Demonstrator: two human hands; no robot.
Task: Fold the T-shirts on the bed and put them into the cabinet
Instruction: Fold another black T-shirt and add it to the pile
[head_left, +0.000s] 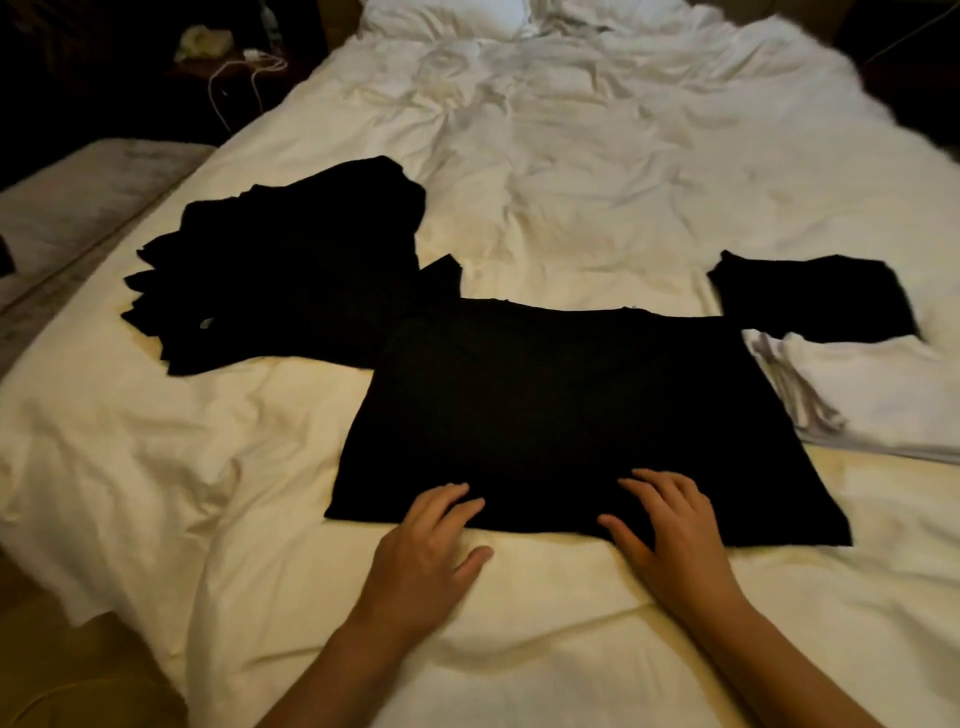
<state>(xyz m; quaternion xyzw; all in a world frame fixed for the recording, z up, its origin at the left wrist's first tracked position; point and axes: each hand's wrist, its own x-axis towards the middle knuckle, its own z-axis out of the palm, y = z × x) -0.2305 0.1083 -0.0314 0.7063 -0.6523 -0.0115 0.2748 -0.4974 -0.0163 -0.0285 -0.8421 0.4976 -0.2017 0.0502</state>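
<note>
A black T-shirt (561, 410) lies flat on the bed (571, 171) in front of me, partly folded into a wide rectangle. My left hand (431, 551) rests with straight fingers on its near edge. My right hand (670, 530) lies flat on the same edge, a little to the right. A loose pile of black T-shirts (280, 275) sits to the left. A folded black T-shirt (815, 301) lies at the right, overlapping folded white T-shirts (872, 400). The cabinet is out of sight.
The white duvet is wrinkled, with pillows (483, 15) at the far end. A dark nightstand with a white cable (239, 78) stands at the back left. A grey bench or mattress edge (78, 208) runs along the bed's left side.
</note>
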